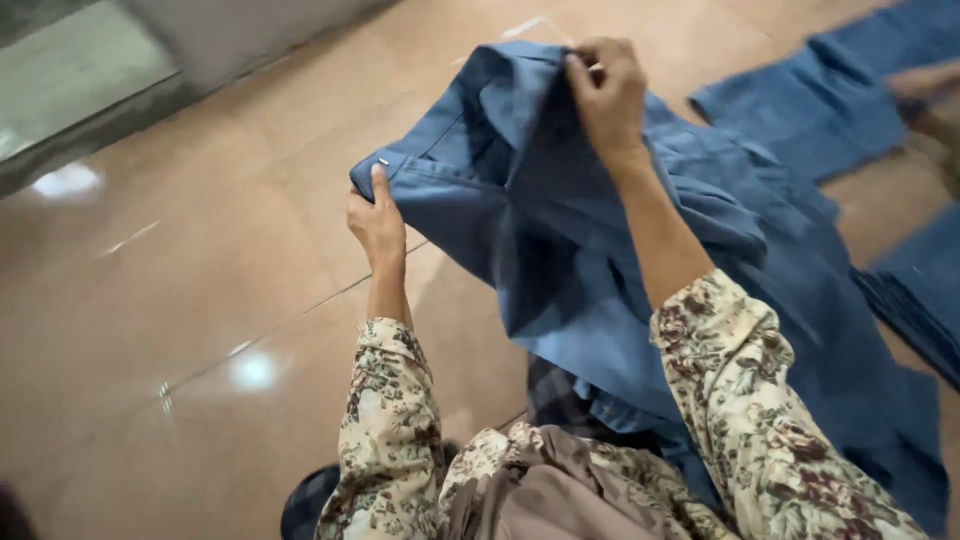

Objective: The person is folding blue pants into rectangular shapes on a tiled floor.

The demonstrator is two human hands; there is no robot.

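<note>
A pair of blue denim trousers (600, 250) is held up over my lap, its waistband spread between both hands and its legs trailing down to the right. My left hand (375, 225) grips the waistband's left end, thumb beside a small metal button. My right hand (605, 95) pinches the waistband's upper edge farther away. Both arms wear cream sleeves with a floral print.
More blue denim pieces (830, 100) lie on the tan tiled floor (200, 300) at the upper right, and another folded piece (925, 290) at the right edge. Part of another person's hand (925, 85) shows there, blurred. A grey wall base (100, 90) runs along the upper left.
</note>
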